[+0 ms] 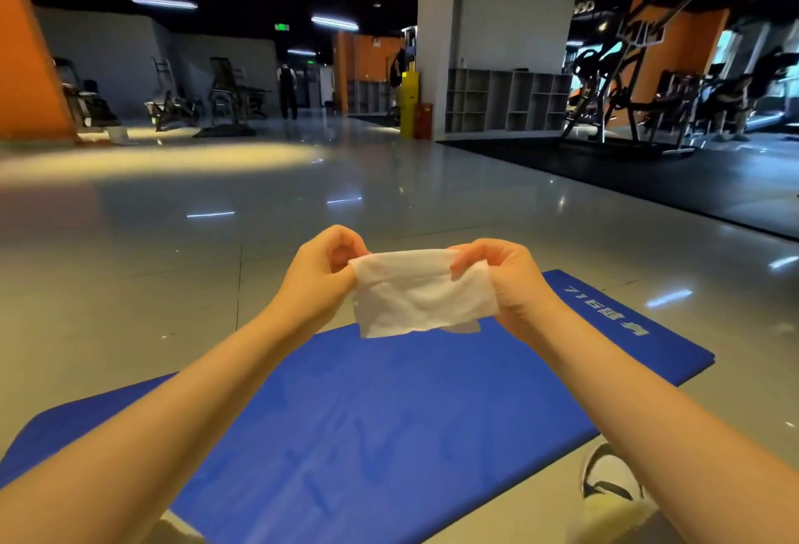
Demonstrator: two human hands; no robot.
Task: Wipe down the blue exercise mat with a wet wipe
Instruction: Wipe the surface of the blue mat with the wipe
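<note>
Fingers (346,242) of the left hand (322,271) pinch one upper corner of the wet wipe (419,292). The right hand (506,279) pinches the other, apparently stretching the sheet open for use. The wipe hangs above the blue mat (389,414), clear of it. The mat lies flat on the floor (173,262). Wiping judged not yet begun.
</note>
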